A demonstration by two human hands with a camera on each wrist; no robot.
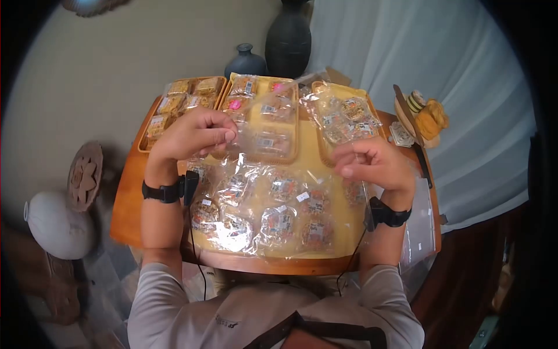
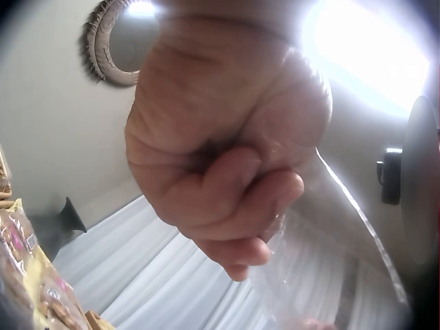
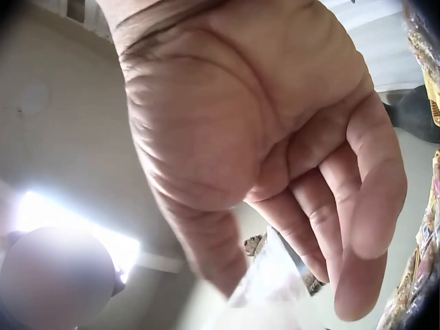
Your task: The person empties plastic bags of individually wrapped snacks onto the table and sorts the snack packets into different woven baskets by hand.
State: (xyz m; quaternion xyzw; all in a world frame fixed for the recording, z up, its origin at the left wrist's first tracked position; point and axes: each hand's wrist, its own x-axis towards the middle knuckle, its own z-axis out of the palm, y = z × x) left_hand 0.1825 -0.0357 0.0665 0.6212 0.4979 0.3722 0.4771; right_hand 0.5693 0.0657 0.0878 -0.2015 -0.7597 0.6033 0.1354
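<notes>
A person in a grey short-sleeved top lifts a sheet of clear, crinkled plastic film (image 1: 247, 136) between two raised hands, above an orange-brown wooden counter (image 1: 129, 218) set with clear-wrapped, round packets (image 1: 277, 224) and tan wicker trays (image 1: 297, 125). The left hand (image 1: 197, 134) is closed, fingers curled, pinching the film near its edge. The right hand (image 1: 381, 166) is loosely bent, thumb apart from the fingers; whether it has hold of the film cannot be told.

Handling film this thin probably calls for a light fingertip pinch at the very edge, both hands level and slightly apart, so the sheet hangs flat without snagging the packets below. Too hard a pull could tear or crease it.

The head view alone lays out the rows of packets on the near side and the trays on the far side. The left wrist view shows the curled fingers from the palm side and a bright, narrow edge running down from the hand. The right wrist view reveals the gap behind the thumb, with cloudy plastic beyond it.
</notes>
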